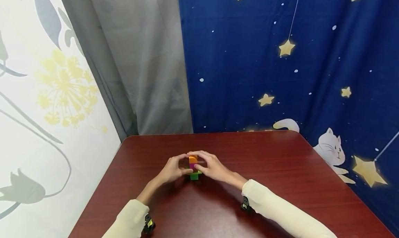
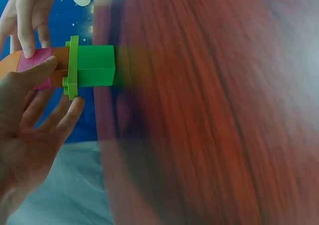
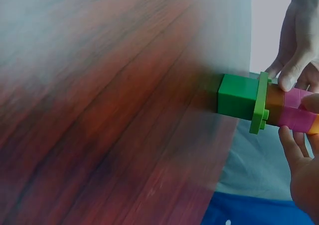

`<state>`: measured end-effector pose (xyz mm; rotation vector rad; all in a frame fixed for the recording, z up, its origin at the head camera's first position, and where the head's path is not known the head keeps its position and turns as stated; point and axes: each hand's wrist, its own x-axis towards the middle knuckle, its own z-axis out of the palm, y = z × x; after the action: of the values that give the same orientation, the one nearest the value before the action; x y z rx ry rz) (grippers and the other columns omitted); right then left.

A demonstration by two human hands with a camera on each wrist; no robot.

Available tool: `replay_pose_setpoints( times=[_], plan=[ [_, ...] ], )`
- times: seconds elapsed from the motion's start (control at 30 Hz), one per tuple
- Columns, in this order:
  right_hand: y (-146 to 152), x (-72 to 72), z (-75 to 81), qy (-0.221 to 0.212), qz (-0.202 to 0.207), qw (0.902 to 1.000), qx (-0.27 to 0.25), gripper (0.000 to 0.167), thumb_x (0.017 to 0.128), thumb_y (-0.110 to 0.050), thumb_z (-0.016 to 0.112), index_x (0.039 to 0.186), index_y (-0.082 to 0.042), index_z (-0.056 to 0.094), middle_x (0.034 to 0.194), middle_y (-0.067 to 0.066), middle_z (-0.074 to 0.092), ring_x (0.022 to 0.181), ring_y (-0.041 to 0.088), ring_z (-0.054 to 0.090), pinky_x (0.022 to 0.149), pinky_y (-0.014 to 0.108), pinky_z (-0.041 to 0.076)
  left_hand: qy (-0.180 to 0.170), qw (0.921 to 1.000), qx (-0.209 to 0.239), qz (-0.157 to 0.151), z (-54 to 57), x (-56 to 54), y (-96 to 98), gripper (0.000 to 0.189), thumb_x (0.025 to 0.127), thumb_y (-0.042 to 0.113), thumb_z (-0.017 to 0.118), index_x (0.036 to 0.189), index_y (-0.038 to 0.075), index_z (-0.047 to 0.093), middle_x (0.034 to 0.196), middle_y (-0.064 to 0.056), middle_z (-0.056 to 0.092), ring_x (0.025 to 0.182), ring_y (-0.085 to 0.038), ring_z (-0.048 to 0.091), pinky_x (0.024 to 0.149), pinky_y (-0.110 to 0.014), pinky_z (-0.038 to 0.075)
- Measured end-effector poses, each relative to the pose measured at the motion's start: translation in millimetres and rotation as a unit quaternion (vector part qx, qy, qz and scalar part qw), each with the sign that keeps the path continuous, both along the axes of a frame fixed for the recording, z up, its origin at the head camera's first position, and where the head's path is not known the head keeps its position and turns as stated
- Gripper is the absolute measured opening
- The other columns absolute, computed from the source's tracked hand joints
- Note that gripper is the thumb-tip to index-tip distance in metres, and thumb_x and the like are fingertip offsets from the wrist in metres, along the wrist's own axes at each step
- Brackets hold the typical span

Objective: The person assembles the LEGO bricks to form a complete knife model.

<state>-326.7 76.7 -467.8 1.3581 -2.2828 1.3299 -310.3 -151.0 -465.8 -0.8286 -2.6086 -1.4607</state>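
Note:
A small upright stack of toy building blocks [image 1: 194,176] is between both hands over the table. From the bottom it has a green block [image 2: 96,65], a thin lime-green plate [image 3: 259,103], a brown block [image 3: 274,104], pink blocks [image 3: 296,118] and a rounded orange block [image 1: 193,159] on top. My left hand [image 1: 172,169] holds the stack from the left, thumb on its near side. From the right, my right hand [image 1: 215,167] grips the upper blocks, fingers over the top and thumb in front. Fingers partly hide the pink and orange blocks. Whether the base touches the table I cannot tell.
The dark red wooden table [image 1: 199,210] spans the view, with rounded far corners. Behind it hang a grey curtain [image 1: 149,58] and a blue starry curtain [image 1: 237,58]. A white patterned wall [image 1: 31,127] is along the left. Each cream sleeve has a small black device at the wrist.

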Motion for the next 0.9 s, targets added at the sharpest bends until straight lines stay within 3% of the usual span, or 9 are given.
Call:
replay_pose_setpoints(
  times=[0.27, 0.43, 0.67, 0.9],
  plan=[
    [21, -7.5, 4.7, -0.030, -0.029, 0.9991, 0.008, 0.056, 0.098, -0.001, 0.071, 0.149, -0.014, 0.055, 0.137, 0.004, 0.063, 0.113, 0.024, 0.066, 0.091, 0.028, 0.057, -0.006, 1.0000, 0.001, -0.001, 0.2, -6.2, 24.8, 0.044, 0.089, 0.007, 0.083, 0.128, -0.004, 0.065, 0.113, -0.017, 0.075, 0.103, -0.030, 0.074, 0.089, -0.049, 0.059],
    [32, -15.1, 7.0, -0.055, -0.055, 0.9969, 0.006, 0.060, 0.096, -0.001, 0.072, 0.152, -0.014, 0.052, 0.140, 0.006, 0.063, 0.113, 0.022, 0.069, 0.089, 0.033, 0.059, -0.007, 0.9998, -0.003, 0.017, -1.9, -10.8, 38.5, 0.049, 0.088, 0.006, 0.083, 0.131, -0.007, 0.063, 0.109, -0.018, 0.075, 0.097, -0.029, 0.075, 0.085, -0.046, 0.061],
    [36, -23.8, -5.5, -0.129, -0.092, 0.9865, -0.041, 0.060, 0.089, 0.002, 0.080, 0.141, -0.004, 0.050, 0.141, 0.021, 0.061, 0.118, 0.035, 0.068, 0.089, 0.036, 0.059, -0.033, 0.9988, -0.008, 0.036, -9.7, -12.9, 49.6, 0.067, 0.088, 0.007, 0.084, 0.143, -0.013, 0.051, 0.115, -0.022, 0.073, 0.091, -0.026, 0.075, 0.076, -0.030, 0.061],
    [41, -25.6, -24.5, -0.216, -0.087, 0.9719, -0.036, 0.068, 0.090, 0.000, 0.080, 0.147, 0.008, 0.045, 0.144, 0.034, 0.053, 0.128, 0.047, 0.059, 0.098, 0.047, 0.055, -0.042, 0.9974, -0.013, 0.057, -18.4, -11.6, 55.3, 0.056, 0.090, 0.012, 0.083, 0.137, -0.009, 0.061, 0.118, -0.024, 0.072, 0.087, -0.024, 0.076, 0.069, -0.028, 0.061]
  ],
)
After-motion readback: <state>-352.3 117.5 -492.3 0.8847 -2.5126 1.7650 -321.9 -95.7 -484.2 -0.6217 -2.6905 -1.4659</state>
